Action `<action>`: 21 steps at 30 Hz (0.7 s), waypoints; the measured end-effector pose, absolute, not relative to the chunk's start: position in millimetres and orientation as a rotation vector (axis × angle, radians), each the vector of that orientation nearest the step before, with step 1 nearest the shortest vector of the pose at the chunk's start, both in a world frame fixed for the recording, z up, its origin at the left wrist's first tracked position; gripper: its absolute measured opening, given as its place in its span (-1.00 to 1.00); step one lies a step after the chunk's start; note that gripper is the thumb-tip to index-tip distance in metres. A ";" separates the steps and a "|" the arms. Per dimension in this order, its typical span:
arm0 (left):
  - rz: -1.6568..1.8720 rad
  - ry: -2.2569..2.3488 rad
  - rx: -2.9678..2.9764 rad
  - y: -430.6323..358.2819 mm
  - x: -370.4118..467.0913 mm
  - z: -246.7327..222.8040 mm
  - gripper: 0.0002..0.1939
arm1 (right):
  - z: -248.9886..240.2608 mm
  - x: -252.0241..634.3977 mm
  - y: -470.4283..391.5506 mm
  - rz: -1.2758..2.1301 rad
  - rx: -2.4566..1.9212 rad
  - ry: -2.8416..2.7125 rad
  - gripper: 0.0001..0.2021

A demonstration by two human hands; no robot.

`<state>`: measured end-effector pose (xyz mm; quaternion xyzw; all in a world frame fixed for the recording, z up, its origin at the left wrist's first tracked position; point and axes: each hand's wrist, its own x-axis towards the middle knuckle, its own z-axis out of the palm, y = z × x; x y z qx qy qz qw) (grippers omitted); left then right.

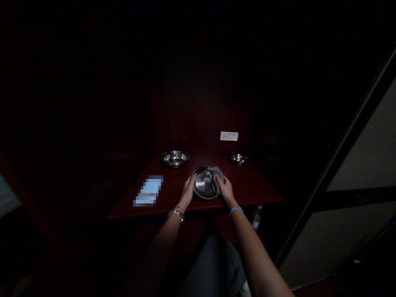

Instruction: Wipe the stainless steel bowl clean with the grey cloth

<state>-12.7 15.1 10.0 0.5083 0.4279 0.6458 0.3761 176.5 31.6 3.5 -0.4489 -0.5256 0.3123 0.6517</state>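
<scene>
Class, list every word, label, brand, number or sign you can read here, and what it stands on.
No text is readable.
Pale blue rectangle on the table: pixelated, unreadable.
Bottle below the tabletop: any label print too small and dark.
Wall socket: any markings too small.

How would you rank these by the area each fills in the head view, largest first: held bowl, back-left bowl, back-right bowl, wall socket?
1. Held bowl, perhaps helped by being nearer
2. Back-left bowl
3. Back-right bowl and wall socket: too alike to rank
</scene>
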 end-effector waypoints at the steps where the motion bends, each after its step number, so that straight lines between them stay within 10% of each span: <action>1: 1.654 1.083 1.314 15.2 -12.5 9.7 -0.48 | 3.2 176.5 31.4 0.697 -1.031 -1.200 -0.65; 21: 1.608 1.170 1.254 11.2 -10.4 14.7 -0.43 | 0.7 174.7 28.3 0.603 -1.082 -1.146 -0.60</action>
